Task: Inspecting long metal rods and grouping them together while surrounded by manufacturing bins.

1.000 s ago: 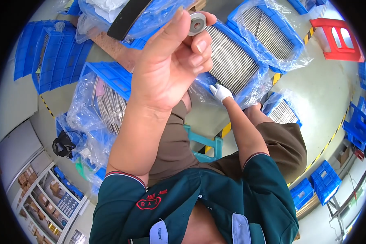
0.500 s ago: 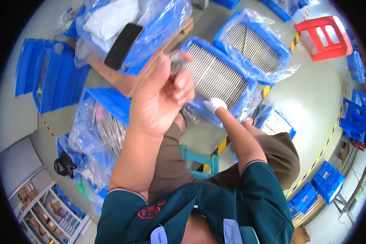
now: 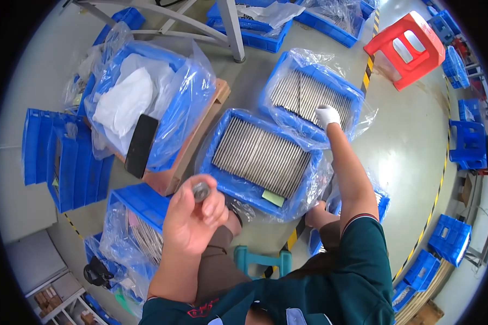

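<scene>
My left hand (image 3: 192,219) is bare and raised, its fingers closed around a small round metal piece with a hole in its end (image 3: 201,191). My right hand (image 3: 328,115), in a white glove, is over the far blue bin (image 3: 309,130) lined with clear plastic. Its fingers are bunched at the row of thin metal rods (image 3: 303,95) there; whether they grip one is hidden. Closer to me, another plastic-lined blue bin (image 3: 238,189) holds a row of similar metal rods (image 3: 263,154), with a pale green slip (image 3: 273,198) at its near edge.
A black flat object (image 3: 142,146) leans on a bin of white sheeting (image 3: 126,100) on a wooden pallet (image 3: 171,176). Left of my legs is a bin of loose rods (image 3: 146,235). A red stool (image 3: 409,51) stands far right. A teal stool (image 3: 261,260) is between my legs.
My right hand has gone from the near bin's edge to the rods in the far bin. My left hand is lower in view, still holding the round metal piece. The view has shifted.
</scene>
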Demonstrator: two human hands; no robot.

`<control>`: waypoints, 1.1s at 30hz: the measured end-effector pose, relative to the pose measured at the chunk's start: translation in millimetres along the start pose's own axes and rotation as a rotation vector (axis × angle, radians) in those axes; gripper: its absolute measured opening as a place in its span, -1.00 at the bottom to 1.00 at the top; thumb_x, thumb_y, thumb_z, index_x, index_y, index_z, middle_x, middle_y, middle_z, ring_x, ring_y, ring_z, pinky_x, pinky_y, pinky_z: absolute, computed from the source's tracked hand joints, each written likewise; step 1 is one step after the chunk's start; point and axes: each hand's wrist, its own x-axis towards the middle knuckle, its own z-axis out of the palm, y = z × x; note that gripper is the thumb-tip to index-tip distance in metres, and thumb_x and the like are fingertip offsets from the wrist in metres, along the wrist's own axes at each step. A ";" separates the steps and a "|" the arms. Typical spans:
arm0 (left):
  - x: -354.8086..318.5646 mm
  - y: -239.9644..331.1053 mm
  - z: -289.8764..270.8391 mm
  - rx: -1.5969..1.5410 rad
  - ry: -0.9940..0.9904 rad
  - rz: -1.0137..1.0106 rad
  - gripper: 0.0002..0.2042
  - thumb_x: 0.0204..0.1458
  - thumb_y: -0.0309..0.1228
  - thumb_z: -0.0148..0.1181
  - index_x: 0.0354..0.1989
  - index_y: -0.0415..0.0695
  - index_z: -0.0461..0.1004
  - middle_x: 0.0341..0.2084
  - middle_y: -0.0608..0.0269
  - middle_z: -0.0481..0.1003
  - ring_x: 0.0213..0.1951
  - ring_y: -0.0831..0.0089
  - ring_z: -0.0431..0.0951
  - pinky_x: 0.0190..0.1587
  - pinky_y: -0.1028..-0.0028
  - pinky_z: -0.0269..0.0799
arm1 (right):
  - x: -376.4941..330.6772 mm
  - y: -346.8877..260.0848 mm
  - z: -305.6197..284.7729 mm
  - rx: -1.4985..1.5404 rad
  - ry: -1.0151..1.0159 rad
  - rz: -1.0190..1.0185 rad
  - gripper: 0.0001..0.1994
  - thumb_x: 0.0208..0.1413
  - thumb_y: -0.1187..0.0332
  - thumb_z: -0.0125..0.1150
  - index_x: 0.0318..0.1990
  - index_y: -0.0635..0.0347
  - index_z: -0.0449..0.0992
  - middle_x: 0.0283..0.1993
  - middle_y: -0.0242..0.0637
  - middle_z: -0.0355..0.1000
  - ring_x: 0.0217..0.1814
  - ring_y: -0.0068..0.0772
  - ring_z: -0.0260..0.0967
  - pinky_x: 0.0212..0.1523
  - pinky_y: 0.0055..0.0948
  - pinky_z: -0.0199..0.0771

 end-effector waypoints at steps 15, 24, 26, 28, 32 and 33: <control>35.5 4.7 -11.2 0.015 0.175 -0.040 -0.57 0.10 -0.10 0.04 -0.13 -0.28 0.31 -0.60 0.30 0.29 -0.56 0.55 0.21 -0.51 0.53 0.08 | 34.9 -45.4 42.5 -0.340 0.076 0.457 -0.63 -0.15 0.22 0.20 -0.15 0.17 0.54 -0.03 -0.14 0.45 0.02 -0.22 0.42 -0.04 -0.36 0.44; 44.4 6.0 -17.1 -0.024 0.195 -0.029 -0.58 0.12 -0.11 0.00 -0.13 -0.30 0.30 -0.58 0.25 0.28 -0.55 0.53 0.22 -0.49 0.52 0.11 | 38.3 -58.4 47.7 -0.338 0.166 0.556 -0.69 -0.14 0.28 0.24 -0.20 0.18 0.55 -0.10 -0.18 0.48 -0.04 -0.26 0.46 -0.09 -0.39 0.48; 45.1 6.5 -17.7 -0.026 0.200 -0.040 -0.58 0.13 -0.11 -0.01 -0.12 -0.30 0.30 -0.57 0.24 0.28 -0.54 0.52 0.22 -0.49 0.51 0.11 | 43.6 -53.9 52.9 -0.343 0.254 0.554 -0.72 -0.11 0.29 0.22 -0.21 0.18 0.54 -0.13 -0.15 0.49 -0.06 -0.25 0.47 -0.10 -0.37 0.49; 45.9 7.3 -18.3 -0.018 0.207 -0.038 -0.58 0.13 -0.11 -0.01 -0.12 -0.30 0.30 -0.57 0.24 0.27 -0.54 0.52 0.21 -0.49 0.51 0.11 | 47.2 -41.0 58.0 -0.374 0.298 0.495 -0.79 -0.05 0.33 0.15 -0.23 0.18 0.53 -0.13 -0.15 0.49 -0.06 -0.25 0.46 -0.12 -0.34 0.49; 46.1 8.1 -20.1 -0.003 0.218 -0.044 -0.58 0.13 -0.10 -0.02 -0.12 -0.29 0.30 -0.57 0.24 0.27 -0.55 0.51 0.21 -0.49 0.50 0.11 | 70.7 -5.9 54.2 -0.334 0.182 0.488 -0.72 -0.03 0.27 0.02 -0.23 0.19 0.55 -0.13 -0.07 0.48 0.01 -0.13 0.42 -0.04 -0.26 0.42; 45.9 8.1 -20.2 -0.012 0.220 -0.039 -0.58 0.13 -0.10 -0.02 -0.12 -0.29 0.30 -0.57 0.24 0.27 -0.55 0.51 0.20 -0.49 0.50 0.11 | 77.9 3.0 49.7 -0.308 0.160 0.450 -0.73 -0.06 0.33 0.00 -0.26 0.23 0.56 -0.14 -0.03 0.47 0.01 -0.10 0.41 -0.04 -0.26 0.41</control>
